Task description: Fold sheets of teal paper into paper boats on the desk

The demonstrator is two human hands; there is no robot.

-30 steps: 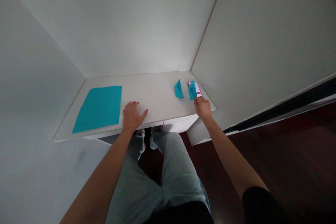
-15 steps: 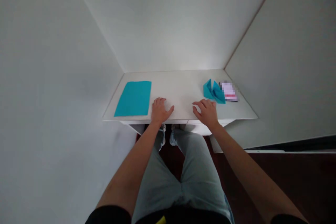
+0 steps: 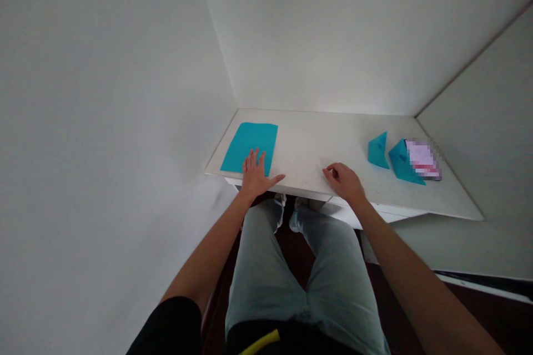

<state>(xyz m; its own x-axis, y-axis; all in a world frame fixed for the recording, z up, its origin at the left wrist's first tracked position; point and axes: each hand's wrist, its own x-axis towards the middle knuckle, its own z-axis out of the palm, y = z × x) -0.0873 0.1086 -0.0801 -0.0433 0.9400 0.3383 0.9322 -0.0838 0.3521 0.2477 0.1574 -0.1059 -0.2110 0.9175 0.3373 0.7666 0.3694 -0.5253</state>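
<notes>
A flat teal paper sheet (image 3: 250,144) lies at the left of the white desk (image 3: 316,144). My left hand (image 3: 255,173) rests with fingers spread on the sheet's near right corner, holding nothing. My right hand (image 3: 343,182) lies loosely curled on the bare desktop near the front edge, with nothing in it. Farther right stand a small folded teal paper piece (image 3: 378,151) and a second folded teal paper piece (image 3: 402,163). The second one touches a pixelated white-and-red flat item (image 3: 422,159), whose details are blurred.
White walls (image 3: 333,39) close in the desk at the back and on both sides. My knees in pale grey-green trousers (image 3: 303,283) sit below the front edge. A dark wood floor (image 3: 478,291) shows at the lower right.
My right hand has moved left from the blurred item to mid-desk. My left hand has moved onto the sheet's corner. The whole scene has shifted rightward in view.
</notes>
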